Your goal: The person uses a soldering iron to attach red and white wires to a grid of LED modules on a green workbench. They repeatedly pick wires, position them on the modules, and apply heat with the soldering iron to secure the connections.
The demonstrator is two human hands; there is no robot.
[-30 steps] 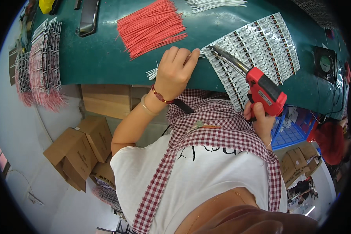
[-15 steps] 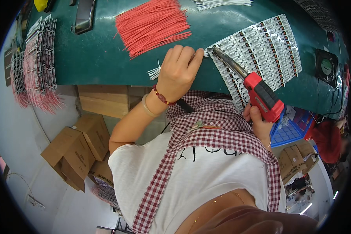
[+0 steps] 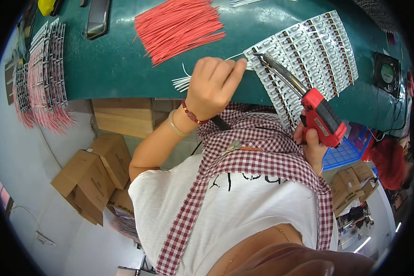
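My left hand [image 3: 212, 87] is closed at the table's front edge, its fingertips beside the left edge of a panel of small circuit boards [image 3: 315, 50]. A bundle of thin white wires [image 3: 181, 83] sticks out to the left of the palm, and a white strand runs from the fingertips toward the panel. My right hand [image 3: 312, 143] grips a red and black soldering gun [image 3: 323, 117] from below. Its metal tip lies over the panel's upper left part, near the left fingers. Whether the tip touches a board I cannot tell.
A pile of red wires [image 3: 179, 30] lies on the green table [image 3: 110, 69], with a phone [image 3: 98, 18] to its left. Panels with red wires [image 3: 46, 78] hang over the left edge. A round black device [image 3: 386, 76] stands at right. Cardboard boxes [image 3: 85, 179] and a blue basket [image 3: 342, 154] are below.
The soldering gun and my right hand have shifted to the right, and the tip has moved away from my left fingertips. My left hand has barely moved and stays closed.
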